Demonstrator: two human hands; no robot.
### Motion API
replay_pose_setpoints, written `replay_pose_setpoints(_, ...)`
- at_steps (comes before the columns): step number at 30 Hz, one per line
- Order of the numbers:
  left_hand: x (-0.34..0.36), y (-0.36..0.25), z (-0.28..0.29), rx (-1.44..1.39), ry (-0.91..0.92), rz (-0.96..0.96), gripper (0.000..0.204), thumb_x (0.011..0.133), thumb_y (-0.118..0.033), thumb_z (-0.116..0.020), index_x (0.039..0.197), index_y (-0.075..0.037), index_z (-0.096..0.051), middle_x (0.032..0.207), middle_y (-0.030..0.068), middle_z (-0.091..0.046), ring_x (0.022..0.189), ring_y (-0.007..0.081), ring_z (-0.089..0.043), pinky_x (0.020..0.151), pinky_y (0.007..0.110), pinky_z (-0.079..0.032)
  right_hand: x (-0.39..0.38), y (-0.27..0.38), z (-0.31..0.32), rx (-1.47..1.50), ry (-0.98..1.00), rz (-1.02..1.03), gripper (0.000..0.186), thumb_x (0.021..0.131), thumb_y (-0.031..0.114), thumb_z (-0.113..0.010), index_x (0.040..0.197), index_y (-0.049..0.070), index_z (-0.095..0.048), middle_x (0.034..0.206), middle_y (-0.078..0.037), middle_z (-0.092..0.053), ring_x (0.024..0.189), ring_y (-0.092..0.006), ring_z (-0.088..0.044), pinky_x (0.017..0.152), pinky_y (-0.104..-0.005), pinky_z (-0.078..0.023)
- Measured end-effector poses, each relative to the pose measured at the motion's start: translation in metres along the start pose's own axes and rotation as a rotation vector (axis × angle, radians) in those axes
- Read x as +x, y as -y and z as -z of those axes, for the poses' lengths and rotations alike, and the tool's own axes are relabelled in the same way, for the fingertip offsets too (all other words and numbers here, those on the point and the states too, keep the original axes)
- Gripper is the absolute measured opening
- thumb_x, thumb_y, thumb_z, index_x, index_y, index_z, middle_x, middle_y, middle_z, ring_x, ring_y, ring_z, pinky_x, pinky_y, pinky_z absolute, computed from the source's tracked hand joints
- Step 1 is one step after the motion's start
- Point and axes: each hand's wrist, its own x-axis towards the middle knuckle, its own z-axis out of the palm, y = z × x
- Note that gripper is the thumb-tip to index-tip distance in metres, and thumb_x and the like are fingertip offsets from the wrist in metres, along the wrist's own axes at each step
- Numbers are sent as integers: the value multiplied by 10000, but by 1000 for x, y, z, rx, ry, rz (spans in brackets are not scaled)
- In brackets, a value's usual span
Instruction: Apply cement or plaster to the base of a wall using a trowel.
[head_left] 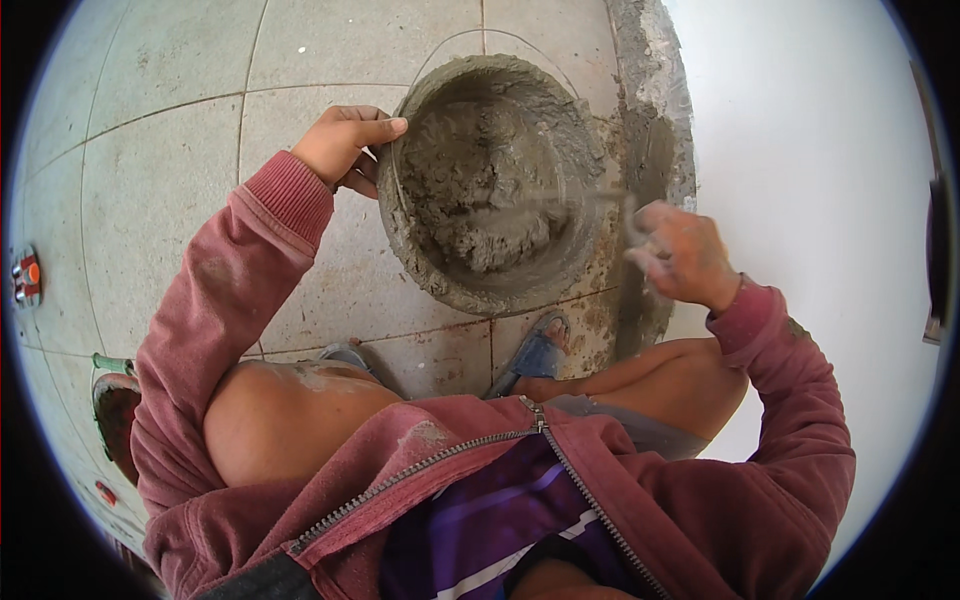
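Observation:
A round bucket [455, 292] caked with grey mortar stands on the floor in front of me. Wet mortar [490, 240] lies inside, heaped toward the near side and smeared up the walls. My left hand [345, 148] grips the bucket's left rim, thumb on top and fingers against the outside. At the right rim, my right hand [685, 250] is closed round the handle of what looks like a trowel [595, 196]. Motion blurs both hand and tool, and the blade is hard to make out over the mortar.
A white wall [800, 170] rises close on my right, with a rough mortar strip [650, 130] along its foot. Around the bucket runs a tiled floor [170, 170]. My sandalled foot [540, 345] is just below it. A dirty container [118, 410] stands at far left.

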Motion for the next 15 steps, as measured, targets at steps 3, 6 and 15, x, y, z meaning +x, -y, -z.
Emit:
replay_pose_setpoints(3,-1,-2,1,-18,29,-4,305,791,-283,-554,877,9,-539,719,84,-552,522,158,-580,443,262,-517,-5,-9,14,-85,-89,-68,238,683,155,-609,873,47,-512,811,-96,-543,737,-270,-540,615,-354,-436)
replay_pose_setpoints(6,-9,-5,-3,-81,22,30,297,797,-282,-545,857,8,-529,711,80,-548,521,153,-580,443,254,-518,-3,-15,20,-271,-122,-59,210,703,190,-585,850,54,-524,764,-91,-545,687,-268,-539,580,-358,-438)
replay_pose_setpoints(15,-9,8,-1,-108,43,-15,248,798,-243,-540,840,1,-545,729,92,-572,513,152,-581,446,247,-517,38,28,-21,-166,326,-110,252,746,278,-483,767,37,-555,626,-132,-551,607,-275,-566,560,-390,-443)
